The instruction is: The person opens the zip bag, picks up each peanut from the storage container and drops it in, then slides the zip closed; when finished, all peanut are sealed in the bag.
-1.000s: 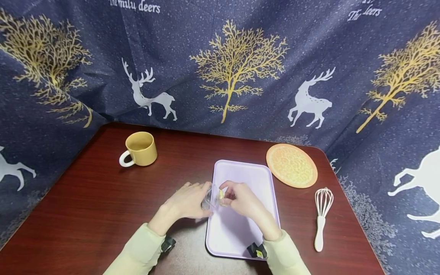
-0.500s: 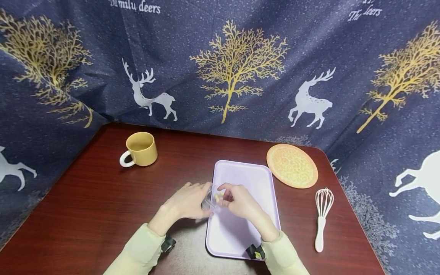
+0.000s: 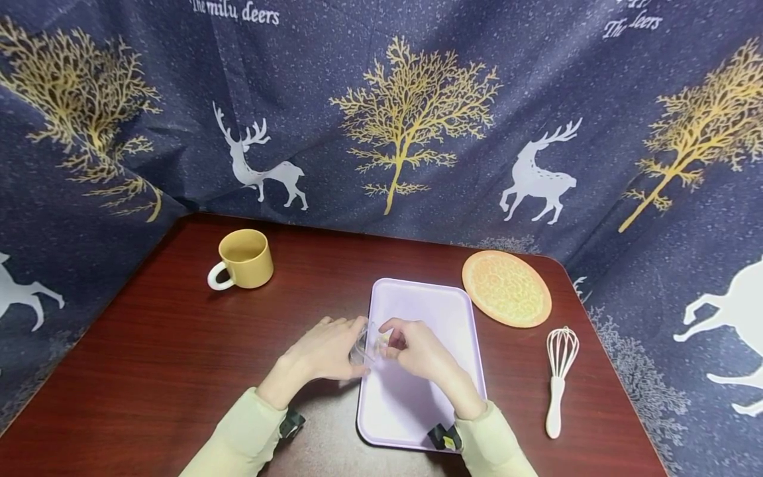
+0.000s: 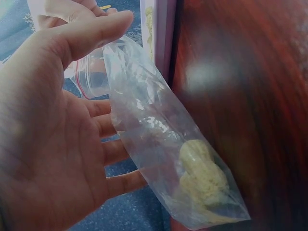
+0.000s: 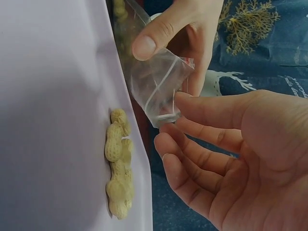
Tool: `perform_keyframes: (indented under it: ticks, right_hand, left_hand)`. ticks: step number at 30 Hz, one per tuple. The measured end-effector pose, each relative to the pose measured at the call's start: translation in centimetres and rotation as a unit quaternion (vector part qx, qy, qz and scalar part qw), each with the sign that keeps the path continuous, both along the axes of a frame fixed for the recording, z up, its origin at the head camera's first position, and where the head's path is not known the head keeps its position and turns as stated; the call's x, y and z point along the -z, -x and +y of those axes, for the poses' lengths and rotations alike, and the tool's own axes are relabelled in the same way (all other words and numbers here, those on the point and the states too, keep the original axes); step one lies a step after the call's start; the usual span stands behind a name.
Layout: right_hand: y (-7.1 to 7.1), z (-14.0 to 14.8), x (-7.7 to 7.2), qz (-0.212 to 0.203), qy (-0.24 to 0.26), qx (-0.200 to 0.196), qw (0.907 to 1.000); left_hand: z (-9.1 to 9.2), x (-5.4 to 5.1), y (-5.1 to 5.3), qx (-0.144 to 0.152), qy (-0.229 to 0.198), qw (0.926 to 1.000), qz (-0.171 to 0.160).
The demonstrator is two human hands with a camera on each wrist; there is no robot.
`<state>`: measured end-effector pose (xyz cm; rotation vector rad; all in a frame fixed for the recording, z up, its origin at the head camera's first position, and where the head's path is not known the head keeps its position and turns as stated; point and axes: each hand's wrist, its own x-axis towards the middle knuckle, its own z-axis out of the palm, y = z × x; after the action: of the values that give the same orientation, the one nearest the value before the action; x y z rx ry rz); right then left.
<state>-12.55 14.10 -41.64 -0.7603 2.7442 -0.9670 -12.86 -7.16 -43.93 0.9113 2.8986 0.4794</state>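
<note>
My left hand (image 3: 328, 348) holds a clear zip bag (image 4: 144, 106) over the tray's left edge, with the thumb across it and the fingers behind. Peanuts (image 4: 204, 178) lie in the bag's bottom end, which hangs outside the tray in the left wrist view. At the bag's mouth, with its red and white seal lines, my right hand (image 3: 423, 348) pinches the plastic between thumb and forefinger; the other fingers are loosely bent. Several more peanuts (image 5: 118, 168) lie along the inner edge of the lilac tray (image 3: 429, 298), just beside the right fingertips.
A yellow mug (image 3: 247, 262) with a white handle stands at the back left of the dark red table (image 3: 149, 351). Right of the tray lie a round pizza-patterned mat (image 3: 507, 288) and a white whisk (image 3: 556, 391). A printed blue cloth (image 3: 334, 86) hangs behind.
My right hand has shifted slightly at the bag's mouth; the yellowish thing earlier seen at its fingertips now shows less clearly. My left hand stays in place with the bag.
</note>
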Motion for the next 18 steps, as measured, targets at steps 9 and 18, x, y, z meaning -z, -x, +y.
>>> perform_keyframes:
  ticks: [9, 18]
  right_hand:
    - [0.6, 1.1, -0.2, 0.002, 0.025, 0.003, 0.9997]
    - [1.5, 3.4, -1.1, -0.004, 0.022, 0.051, 0.9984]
  left_hand:
    - [0.0, -0.2, 0.0, -0.002, 0.002, 1.0000, -0.002]
    - [0.1, -0.2, -0.1, -0.003, 0.002, 1.0000, -0.005]
